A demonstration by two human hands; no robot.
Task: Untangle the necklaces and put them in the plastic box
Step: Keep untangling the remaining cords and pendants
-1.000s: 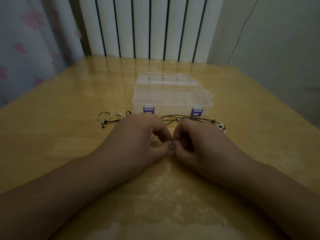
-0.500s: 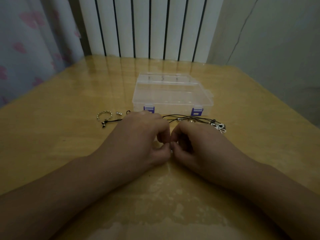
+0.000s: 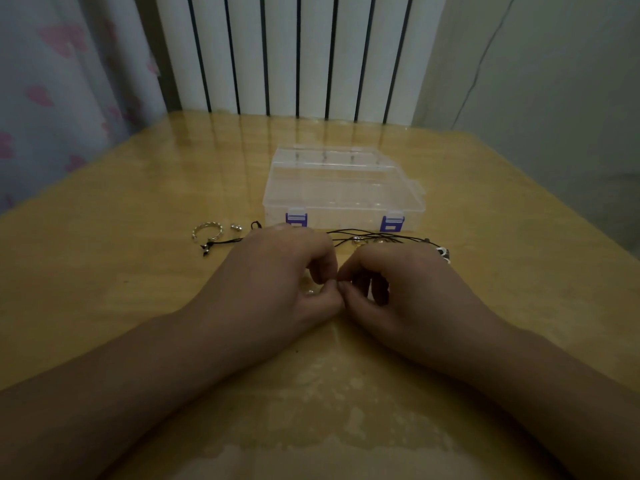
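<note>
On tabletop (image 3: 104, 271), left hand (image 3: 277, 275) and right hand (image 3: 408, 282) were held fingertip to fingertip, grips curled; pinched item couldn't be told. Necklaces (image 3: 363, 235) were strewn before shut plastic box (image 3: 343, 188).

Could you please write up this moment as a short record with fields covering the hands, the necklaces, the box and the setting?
left hand: fingers curled, fingertips pinched against those of the right hand
right hand: fingers curled, pinching at the same spot
item pinched: too small and hidden to identify
black cords: lying tangled on the table behind the hands, with small silver pieces
silver ring: left of the hands, on a cord end
plastic box: clear, purple latches, lid shut, beyond the cords
table: glossy wood
</note>
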